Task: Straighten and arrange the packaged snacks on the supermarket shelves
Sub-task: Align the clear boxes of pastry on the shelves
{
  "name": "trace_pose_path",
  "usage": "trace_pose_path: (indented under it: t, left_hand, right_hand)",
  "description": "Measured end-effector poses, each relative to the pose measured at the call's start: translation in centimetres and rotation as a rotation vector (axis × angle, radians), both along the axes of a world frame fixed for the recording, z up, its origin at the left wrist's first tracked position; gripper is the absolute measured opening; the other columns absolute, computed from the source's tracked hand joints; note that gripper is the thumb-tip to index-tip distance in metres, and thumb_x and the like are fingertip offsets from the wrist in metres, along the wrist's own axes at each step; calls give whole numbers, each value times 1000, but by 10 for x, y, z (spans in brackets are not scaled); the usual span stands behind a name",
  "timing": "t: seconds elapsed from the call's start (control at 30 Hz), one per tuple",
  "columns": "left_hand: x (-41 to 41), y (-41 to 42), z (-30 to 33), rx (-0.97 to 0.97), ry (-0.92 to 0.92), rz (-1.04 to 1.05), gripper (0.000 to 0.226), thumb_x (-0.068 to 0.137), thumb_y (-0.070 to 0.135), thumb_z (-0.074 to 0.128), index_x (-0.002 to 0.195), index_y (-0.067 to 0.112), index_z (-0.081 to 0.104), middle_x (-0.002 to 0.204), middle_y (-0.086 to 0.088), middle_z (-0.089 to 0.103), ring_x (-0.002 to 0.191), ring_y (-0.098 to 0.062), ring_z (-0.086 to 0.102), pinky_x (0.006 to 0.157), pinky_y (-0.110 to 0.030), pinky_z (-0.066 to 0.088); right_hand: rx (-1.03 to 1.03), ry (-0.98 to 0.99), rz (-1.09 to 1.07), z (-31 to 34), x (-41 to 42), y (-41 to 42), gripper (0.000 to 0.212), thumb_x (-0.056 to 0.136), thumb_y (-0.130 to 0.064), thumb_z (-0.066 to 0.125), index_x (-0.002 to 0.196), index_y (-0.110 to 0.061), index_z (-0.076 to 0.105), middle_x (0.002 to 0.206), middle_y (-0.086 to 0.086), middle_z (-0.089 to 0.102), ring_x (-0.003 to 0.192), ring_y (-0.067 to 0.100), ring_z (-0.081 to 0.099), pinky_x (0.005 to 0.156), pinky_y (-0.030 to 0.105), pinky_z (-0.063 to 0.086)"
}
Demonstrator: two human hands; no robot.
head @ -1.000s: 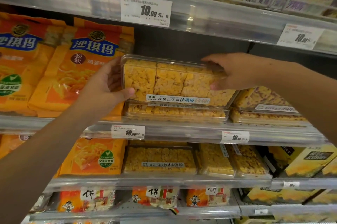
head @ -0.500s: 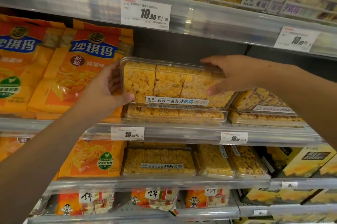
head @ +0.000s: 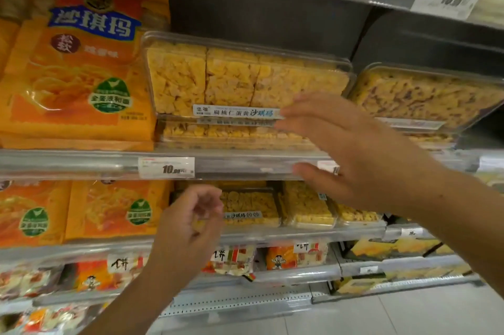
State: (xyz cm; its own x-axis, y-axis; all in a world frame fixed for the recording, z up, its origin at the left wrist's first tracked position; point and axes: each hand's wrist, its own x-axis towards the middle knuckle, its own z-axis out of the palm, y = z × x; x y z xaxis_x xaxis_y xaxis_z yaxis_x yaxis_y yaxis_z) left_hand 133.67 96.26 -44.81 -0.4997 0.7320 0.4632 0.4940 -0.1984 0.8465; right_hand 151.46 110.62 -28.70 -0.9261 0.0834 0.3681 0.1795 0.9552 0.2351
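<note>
While both hands hang free in front of the shelves, neither grips any package. Left hand (head: pixel 188 228): fingers loosely curled, empty, held low before the second shelf. Right hand (head: pixel 354 154): fingers spread flat, palm toward the shelving, fingertips (head: pixel 283 116) just in front of the label strip of the upper clear box (head: pixel 240 78); contact cannot be told from this blurred view.

Upper clear box of yellow snack squares sits tilted, front edge down, resting on a second clear box (head: pixel 234 134) that lies flat on the middle shelf (head: pixel 81 164). Just left, touching or nearly so, stands a large orange bag (head: pixel 81 62), upright and leaning back. Just right, another tilted clear box (head: pixel 425 97) holding a darker-flecked snack, stacked on one more.

Price tag (head: pixel 166 167) clipped to the middle shelf rail below the stacked boxes. Lower shelf (head: pixel 300 231): two orange bags (head: pixel 114 209) at left, several clear boxes (head: pixel 308 205) at right, partly behind the left hand.
</note>
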Motion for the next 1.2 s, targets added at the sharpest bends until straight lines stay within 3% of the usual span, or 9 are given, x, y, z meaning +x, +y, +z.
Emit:
trace_pose_path:
  t: [0.2, 0.27, 0.37, 0.43, 0.53, 0.67, 0.8, 1.07, 1.2]
  left_hand:
    - [48, 54, -42, -513, -384, -229, 19, 91, 10, 63, 98, 28, 65, 88, 5, 70, 84, -16, 67, 76, -31, 57]
    - [60, 79, -47, -641, -511, -227, 21, 91, 15, 64, 105, 30, 60, 93, 3, 71, 83, -16, 68, 65, -29, 57]
    - [77, 115, -55, -773, -663, -209, 38, 88, 27, 68, 121, 29, 48, 107, -1, 65, 87, -18, 68, 67, -31, 58]
    - [86, 135, -63, -817, -755, -194, 57, 87, 33, 68, 136, 27, 38, 110, -5, 62, 90, -23, 67, 74, -38, 59]
    - [99, 158, -76, -861, -881, -171, 76, 84, 42, 70, 146, 28, 28, 113, -9, 60, 87, -25, 69, 75, -41, 60]
    - [112, 177, -86, -839, -998, -108, 65, 82, 47, 70, 137, 24, 42, 106, -11, 63, 69, -22, 73, 68, -40, 61]
    - [119, 189, -92, -768, -1058, -26, 59, 83, 45, 71, 131, 20, 48, 110, -12, 65, 77, -28, 73, 72, -40, 61]
    - [122, 193, -99, -678, -1131, 37, 70, 84, 30, 73, 142, 13, 38, 114, -15, 66, 92, -29, 70, 67, -33, 59]
    - [110, 178, -96, -586, -1142, 112, 82, 80, 21, 77, 146, 14, 30, 125, -24, 58, 103, -36, 64, 77, -40, 59]
  right_hand:
    - [-392, 7, -188, -99, 42, 13, 43, 89, -29, 63, 130, -19, 57, 130, -3, 57, 122, 8, 47, 102, 17, 36]
    - [-588, 24, -310, -134, 54, 22, 37, 89, -29, 63, 126, -22, 60, 120, -8, 61, 107, -1, 50, 92, 11, 38]
    - [-990, 100, -572, -183, 70, 35, 18, 88, -30, 65, 106, -32, 63, 89, -16, 67, 76, -2, 60, 72, 18, 50]
    - [-1250, 276, -760, -210, 76, 46, 7, 87, -36, 66, 88, -29, 62, 76, -9, 69, 68, 2, 65, 66, 26, 56]
    - [-1773, 517, -970, -238, 79, 67, 32, 85, -48, 66, 98, -19, 62, 83, 6, 72, 77, 23, 71, 75, 47, 60]
    - [-2253, 596, -951, -256, 79, 88, 50, 78, -62, 67, 101, -19, 54, 85, 16, 67, 83, 32, 68, 74, 46, 60]
    - [-2371, 604, -768, -265, 76, 101, 43, 83, -61, 61, 96, -20, 58, 74, 13, 72, 67, 26, 68, 68, 39, 57]
    - [-2384, 545, -749, -265, 72, 109, 36, 92, -46, 56, 107, -13, 61, 80, 13, 66, 69, 25, 62, 61, 35, 54]
    - [-2348, 298, -764, -261, 69, 103, 37, 90, -48, 59, 102, -14, 62, 73, 9, 67, 59, 22, 60, 58, 32, 51]
